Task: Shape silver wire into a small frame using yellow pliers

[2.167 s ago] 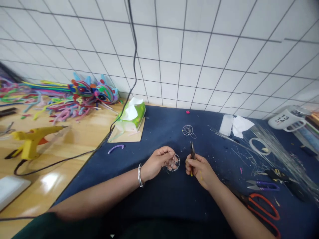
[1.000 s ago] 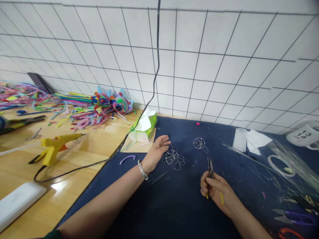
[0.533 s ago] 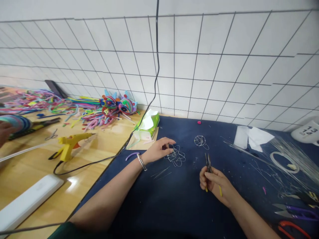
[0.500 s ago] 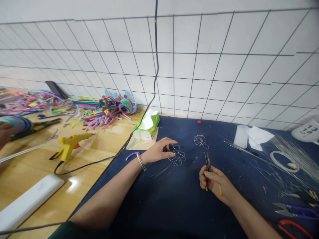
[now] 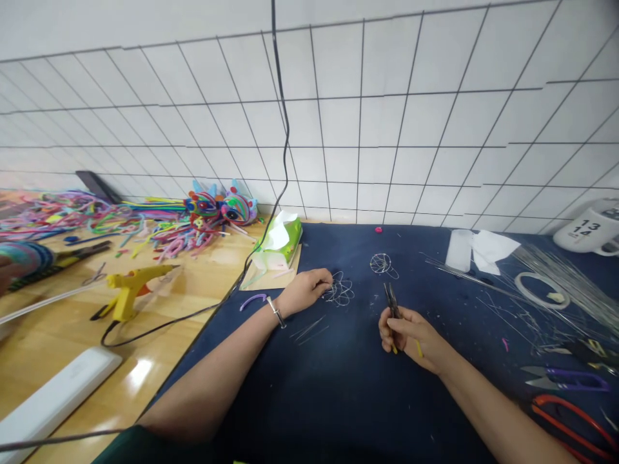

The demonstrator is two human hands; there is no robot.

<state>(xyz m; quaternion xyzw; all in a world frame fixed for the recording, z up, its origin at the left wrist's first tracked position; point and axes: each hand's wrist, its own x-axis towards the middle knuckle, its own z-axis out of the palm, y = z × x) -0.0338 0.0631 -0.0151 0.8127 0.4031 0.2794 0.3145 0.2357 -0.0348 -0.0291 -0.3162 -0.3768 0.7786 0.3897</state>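
My left hand (image 5: 304, 293) now closes its previously spread fingers (image 5: 322, 277) on the looped wire (image 5: 342, 290), seemingly securing it; my right hand (image 5: 411, 335) grips pliers (image 5: 392, 303).

Between my left grip (image 5: 305, 291) and right grip (image 5: 409, 336) I have an open lane of bench (image 5: 353, 370), widening towards me past short wires (image 5: 309, 330). The looped wire (image 5: 342, 291) I pinch juts into it. Beyond my left grip the tissue pack (image 5: 291, 241) blocks the way; a wire frame (image 5: 381, 263) sits just ahead of my right grip's pliers (image 5: 394, 310).
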